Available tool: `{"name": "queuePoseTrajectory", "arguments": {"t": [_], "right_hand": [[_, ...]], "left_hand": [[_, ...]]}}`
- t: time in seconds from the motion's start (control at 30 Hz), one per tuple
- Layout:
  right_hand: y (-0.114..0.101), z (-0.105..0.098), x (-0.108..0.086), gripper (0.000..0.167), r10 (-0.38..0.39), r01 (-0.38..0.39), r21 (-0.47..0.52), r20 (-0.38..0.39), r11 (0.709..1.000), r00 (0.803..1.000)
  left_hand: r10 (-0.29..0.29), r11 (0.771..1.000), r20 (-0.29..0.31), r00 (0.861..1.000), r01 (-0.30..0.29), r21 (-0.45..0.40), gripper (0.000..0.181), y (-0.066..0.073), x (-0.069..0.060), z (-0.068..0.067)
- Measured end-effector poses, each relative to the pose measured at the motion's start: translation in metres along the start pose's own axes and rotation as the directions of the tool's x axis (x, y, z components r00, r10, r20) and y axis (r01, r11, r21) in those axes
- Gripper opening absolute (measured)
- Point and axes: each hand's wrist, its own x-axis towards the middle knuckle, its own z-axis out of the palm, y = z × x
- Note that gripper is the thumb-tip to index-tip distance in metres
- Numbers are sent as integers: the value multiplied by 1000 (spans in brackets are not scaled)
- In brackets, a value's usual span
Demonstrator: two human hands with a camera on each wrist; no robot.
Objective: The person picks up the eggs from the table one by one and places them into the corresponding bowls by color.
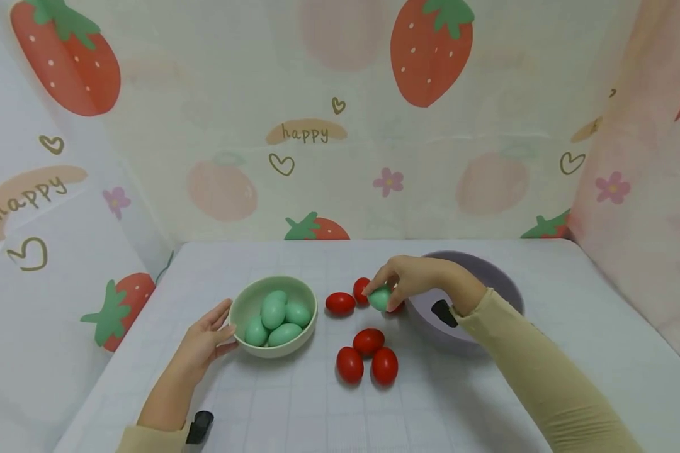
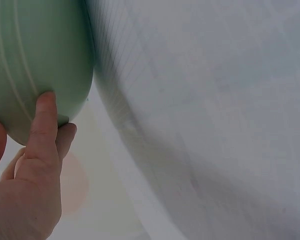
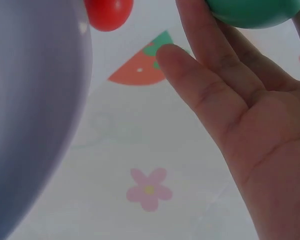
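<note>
My right hand [image 1: 410, 277] pinches a green egg [image 1: 380, 298] between thumb and fingers, above the table and left of the purple basin. In the right wrist view that green egg [image 3: 262, 11] shows at the top edge, against the fingers. At the left, my left hand [image 1: 201, 343] holds the side of a pale green bowl [image 1: 274, 352], its thumb by the rim. Its fingers [image 2: 44, 117] lie on the bowl's outer wall in the left wrist view. Several green eggs [image 1: 273, 313] sit inside this bowl.
Red eggs lie between the bowls: a front group [image 1: 368, 342] of three, and others [image 1: 340, 304] behind, one partly hidden by my right hand. The purple basin [image 1: 450, 340] stands at the right, partly covered by my right arm. A patterned curtain [image 1: 232, 94] hangs behind the table.
</note>
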Motion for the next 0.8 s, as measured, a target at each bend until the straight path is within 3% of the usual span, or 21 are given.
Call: {"name": "queuePoseTrajectory", "arguments": {"t": [0.3, 0.5, 0.8], "right_hand": [[-1, 1, 4, 37, -24, 24, 37, -12, 999, 1000], [-1, 4, 15, 37, -102, 102, 68, -8, 992, 995], [-10, 20, 37, 38, -161, 173, 143, -94, 975, 983]], "left_hand": [[-6, 1000, 2, 1000, 6, -17, 65, -1, 1, -1], [-11, 1000, -5, 1000, 11, -12, 64, 0, 1, -1], [-12, 1000, -8, 1000, 12, -12, 64, 0, 1, -1]]}}
